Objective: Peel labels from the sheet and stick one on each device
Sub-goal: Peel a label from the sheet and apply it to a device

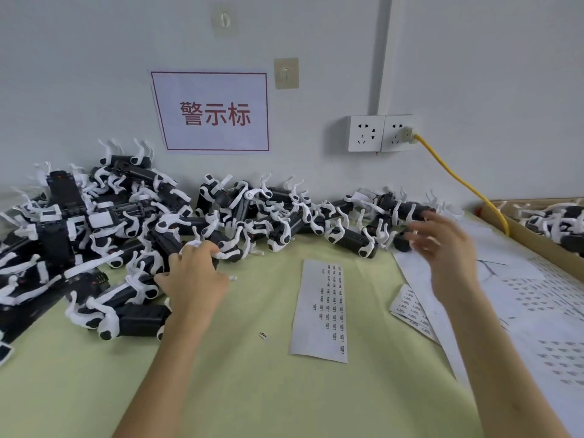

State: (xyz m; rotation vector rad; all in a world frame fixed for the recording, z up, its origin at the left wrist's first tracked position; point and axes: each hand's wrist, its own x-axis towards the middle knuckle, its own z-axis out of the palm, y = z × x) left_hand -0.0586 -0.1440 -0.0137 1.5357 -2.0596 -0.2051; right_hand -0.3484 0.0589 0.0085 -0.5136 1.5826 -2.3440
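Note:
A long heap of black-and-white devices (252, 216) runs along the wall on the green table (252, 390). My left hand (192, 276) rests on the heap's near edge, fingers curled around one device (189, 248). My right hand (448, 248) hovers blurred over the right end of the heap, fingers spread, nothing visible in it. A label sheet (319, 311) lies flat between my arms, partly peeled. One loose label (263, 335) lies on the table left of the sheet.
More label sheets (512, 298) are spread at the right, one small sheet (410, 308) tucked beneath them. A cardboard box (537, 235) with devices stands at far right. A yellow cable (458, 178) runs from the wall socket (382, 132). A sign (215, 112) hangs on the wall.

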